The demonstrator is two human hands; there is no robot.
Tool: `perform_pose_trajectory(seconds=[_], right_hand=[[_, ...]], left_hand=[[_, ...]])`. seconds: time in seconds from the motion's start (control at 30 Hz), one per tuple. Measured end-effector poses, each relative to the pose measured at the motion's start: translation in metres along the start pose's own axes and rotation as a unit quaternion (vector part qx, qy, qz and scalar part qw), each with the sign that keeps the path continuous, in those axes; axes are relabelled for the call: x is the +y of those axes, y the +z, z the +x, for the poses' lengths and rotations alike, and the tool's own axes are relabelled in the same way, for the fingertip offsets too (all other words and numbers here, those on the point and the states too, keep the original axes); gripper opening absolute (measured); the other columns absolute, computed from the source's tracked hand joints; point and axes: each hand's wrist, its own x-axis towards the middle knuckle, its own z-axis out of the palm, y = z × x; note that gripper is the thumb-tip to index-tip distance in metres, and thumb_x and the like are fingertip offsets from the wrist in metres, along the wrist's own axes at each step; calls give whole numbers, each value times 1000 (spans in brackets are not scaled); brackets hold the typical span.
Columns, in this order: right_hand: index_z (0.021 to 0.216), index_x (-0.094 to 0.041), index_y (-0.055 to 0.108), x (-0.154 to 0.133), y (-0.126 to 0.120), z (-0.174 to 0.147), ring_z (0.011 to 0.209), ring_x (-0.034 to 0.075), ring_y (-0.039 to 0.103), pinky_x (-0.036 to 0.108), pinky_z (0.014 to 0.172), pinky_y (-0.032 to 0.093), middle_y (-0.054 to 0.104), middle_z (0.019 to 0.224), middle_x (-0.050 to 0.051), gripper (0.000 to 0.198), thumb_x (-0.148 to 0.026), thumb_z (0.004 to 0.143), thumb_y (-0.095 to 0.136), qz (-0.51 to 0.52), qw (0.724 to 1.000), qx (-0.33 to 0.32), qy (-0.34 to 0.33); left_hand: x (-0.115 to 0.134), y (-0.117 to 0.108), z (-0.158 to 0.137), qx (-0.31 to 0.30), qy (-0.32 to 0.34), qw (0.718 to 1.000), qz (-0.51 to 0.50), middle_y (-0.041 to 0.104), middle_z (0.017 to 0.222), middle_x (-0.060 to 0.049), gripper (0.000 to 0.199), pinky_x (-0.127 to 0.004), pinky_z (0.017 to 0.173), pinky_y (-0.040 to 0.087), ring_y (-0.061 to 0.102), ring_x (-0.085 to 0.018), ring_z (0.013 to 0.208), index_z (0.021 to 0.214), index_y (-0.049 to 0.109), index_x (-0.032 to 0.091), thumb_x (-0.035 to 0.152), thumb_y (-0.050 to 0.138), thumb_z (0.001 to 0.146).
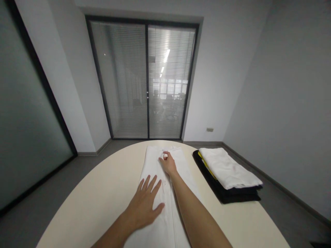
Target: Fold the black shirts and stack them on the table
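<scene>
A white shirt [157, 227], folded into a long narrow shape, lies on the round table straight in front of me. A lengthwise seam or edge runs down its middle. My left hand [146, 203] rests flat on the left part of the shirt, fingers spread and holding nothing. Farther up, my right hand [169, 163] reaches to the shirt's far end, near what looks like the collar. Its fingers and thumb curl around a bit of the white cloth there. My right forearm covers part of the shirt's right side.
The cream round table [103, 199] has a curved far edge. To the right sits a stack of folded clothes: a white piece [230, 167] on top, a yellow edge [207, 165] and black cloth [224, 198] beneath. Beyond stands a glass door with blinds [129, 79].
</scene>
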Motion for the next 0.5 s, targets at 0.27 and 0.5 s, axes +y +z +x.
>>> perform_pose_trajectory(seconds=[0.27,0.5], right_hand=[[127,-21,52,-4,7,23,95,25,67,35,83,49,71,98,9,59,-38,75,71,7,998,15,68],[132,-18,47,-4,24,37,80,17,70,28,73,54,72,96,6,49,-30,85,56,55,998,-6,38]], left_hand=[[2,-4,-1,8,15,1000,0,10,165,-4,70,-56,122,10,4,-32,151,156,22,30,58,42,95],[5,-7,-1,16,-2,1000,13,4,166,-4,75,-55,122,8,-1,-32,151,157,19,28,53,48,93]])
